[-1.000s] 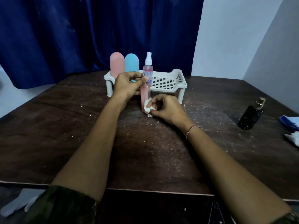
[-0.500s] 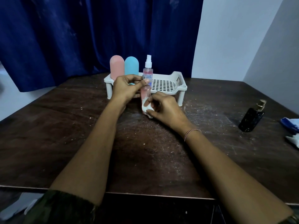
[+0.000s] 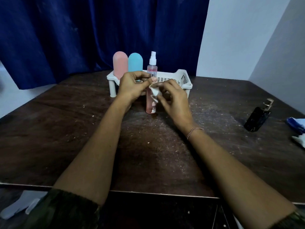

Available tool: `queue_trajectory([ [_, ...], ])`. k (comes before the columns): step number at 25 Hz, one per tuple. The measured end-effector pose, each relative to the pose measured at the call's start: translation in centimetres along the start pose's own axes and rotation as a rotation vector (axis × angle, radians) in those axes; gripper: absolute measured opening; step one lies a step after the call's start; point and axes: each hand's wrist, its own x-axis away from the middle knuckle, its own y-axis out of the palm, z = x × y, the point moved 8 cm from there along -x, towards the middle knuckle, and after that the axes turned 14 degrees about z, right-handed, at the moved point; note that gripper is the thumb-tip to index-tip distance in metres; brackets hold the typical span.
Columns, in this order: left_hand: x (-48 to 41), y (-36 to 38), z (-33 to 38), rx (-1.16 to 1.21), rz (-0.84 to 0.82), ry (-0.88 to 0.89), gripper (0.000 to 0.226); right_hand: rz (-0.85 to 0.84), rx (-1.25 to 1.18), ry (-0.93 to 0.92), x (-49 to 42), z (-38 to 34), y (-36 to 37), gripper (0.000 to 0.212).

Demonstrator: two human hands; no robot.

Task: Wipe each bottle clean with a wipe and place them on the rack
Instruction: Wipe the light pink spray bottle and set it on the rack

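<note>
**Slim pink bottle steadied by its top while its upper body is wiped**

Nearest the camera, two bare forearms are stretched over the scuffed dark table (image 3: 148,154). At mid-table the slim pink bottle (image 3: 150,106) is kept upright, and its base appears to rest on the wood, just in front of the rack. Its top is pinched between the thumb and curled fingers of the left hand (image 3: 132,87). This grip is judged to be there so that the bottle cannot tip or turn under the rubbing. A crumpled white wipe (image 3: 154,93) is pinched in the fingertips of the right hand (image 3: 175,100) and pressed against the bottle's upper body, just under the other hand's grip. The lower body is left uncovered, so the label and base can be reached next.

Well apart to the right, a black pump bottle (image 3: 257,116) is left leaning on the table, presumably awaiting its turn. A blue-and-white packet (image 3: 296,123) is cut by the frame edge beyond it.

Further back, the white rack (image 3: 183,78) is set on short legs. A rounded pink bottle (image 3: 120,65), a rounded blue bottle (image 3: 135,62) and a spray bottle (image 3: 152,66) are stood in a row on its left part. Its right part is kept free for what remains. Behind, a blue curtain (image 3: 82,30) is hung.
</note>
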Motion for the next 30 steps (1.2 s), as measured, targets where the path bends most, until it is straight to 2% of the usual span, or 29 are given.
queue_trajectory([
  [6,-0.5,0.1,-0.9,0.015,0.018,-0.030,0.006,-0.340,0.111,-0.049,1.8,0.1,2.6,0.021],
  [9,-1.1,0.1,-1.1,-0.048,0.026,0.020,0.007,-0.417,0.155,-0.096,2.4,-0.4,3.4,0.020],
  [11,-1.1,0.5,-1.0,-0.075,0.009,0.047,0.011,-0.381,0.158,-0.133,2.1,-0.9,3.3,0.020],
  [17,-0.1,2.0,0.1,-0.040,-0.105,0.094,0.017,-0.117,0.162,-0.174,0.3,-1.6,1.1,0.021],
  [30,0.0,2.2,-0.3,0.141,-0.166,-0.017,0.028,0.000,0.111,-0.078,-0.1,-1.0,-0.2,0.023],
])
